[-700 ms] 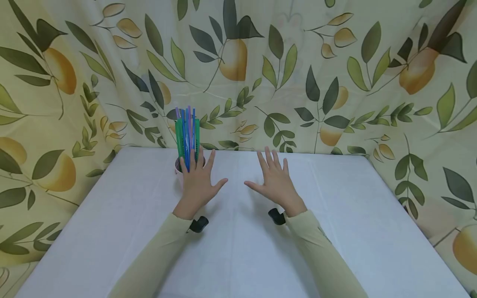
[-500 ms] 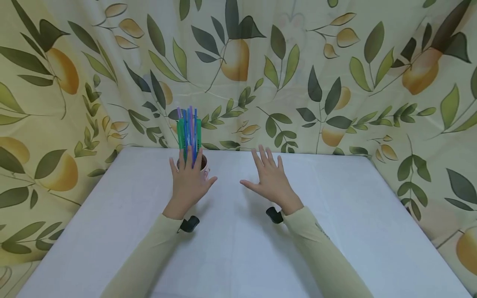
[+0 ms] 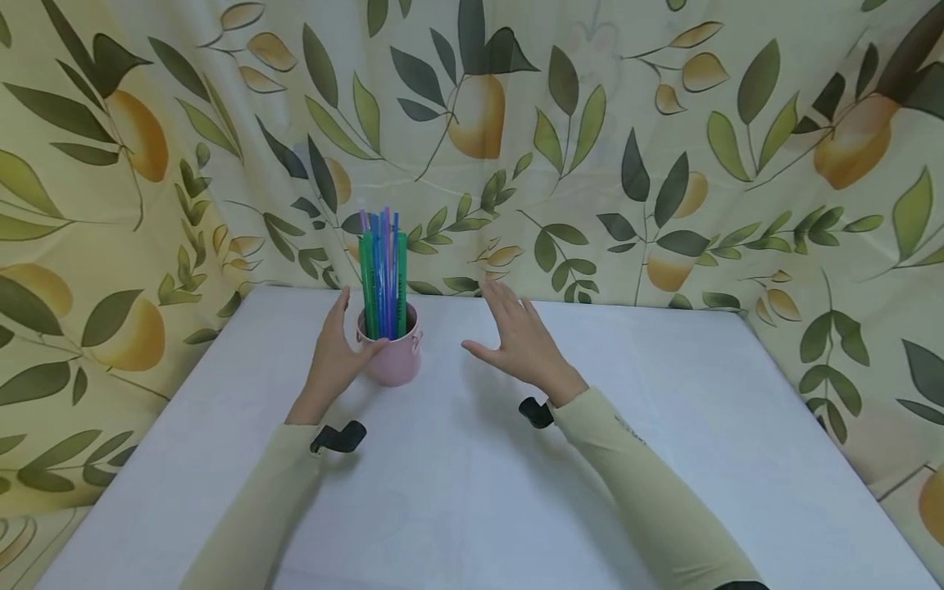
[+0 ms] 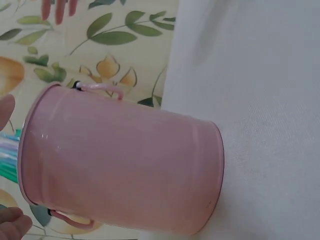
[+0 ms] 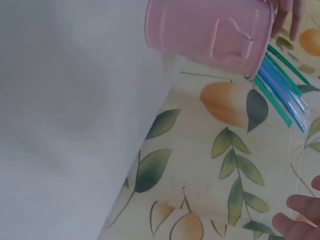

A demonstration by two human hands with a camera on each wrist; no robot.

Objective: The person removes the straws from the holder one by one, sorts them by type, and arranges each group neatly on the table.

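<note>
A pink metal pail [image 3: 394, 366] with small side handles stands upright near the table's far edge, left of the middle. Several long, thin green, blue and purple sticks [image 3: 382, 283] stand in it and rise well above its rim. My left hand [image 3: 332, 362] is at the pail's left side, fingers extended, with the thumb overlapping the rim in the head view. In the left wrist view the pail [image 4: 125, 160] fills the middle, with fingertips at the left edge. To the right of the pail, my right hand [image 3: 522, 342] hovers with straight fingers and thumb spread, holding nothing.
A white cloth covers the table [image 3: 457, 492]. Behind it and on both sides hangs a curtain [image 3: 590, 164] printed with leaves and yellow fruit. A black wrist camera [image 3: 339, 437] sits on the left wrist, another wrist camera [image 3: 536, 412] on the right.
My left hand has moved left from in front of the pail to its left side and turned palm inward, uncovering the pail. My right hand has shifted slightly left and turned somewhat inward.
</note>
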